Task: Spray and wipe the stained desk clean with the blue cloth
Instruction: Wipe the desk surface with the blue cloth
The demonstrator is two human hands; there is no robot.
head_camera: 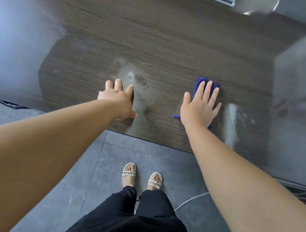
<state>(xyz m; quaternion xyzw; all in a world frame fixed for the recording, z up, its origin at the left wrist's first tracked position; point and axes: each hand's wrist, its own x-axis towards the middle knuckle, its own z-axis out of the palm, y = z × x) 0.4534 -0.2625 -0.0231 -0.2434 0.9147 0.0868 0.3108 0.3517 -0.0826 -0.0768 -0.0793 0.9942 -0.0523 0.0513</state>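
Head view. The right hand (pixel 199 106) lies flat with its fingers straight, pressing the blue cloth (pixel 200 83) onto the dark wood-grain bench (pixel 174 43). The cloth shows beyond the fingertips and beside the wrist. The left hand (pixel 115 97) rests spread on the bench, holding nothing, at the edge of a pale smear (pixel 138 88). A second pale streak (pixel 231 121) lies just right of the cloth. The cloth appears soft, light and limp, so it is likely to bunch; a broad palm over its middle should drive it best.
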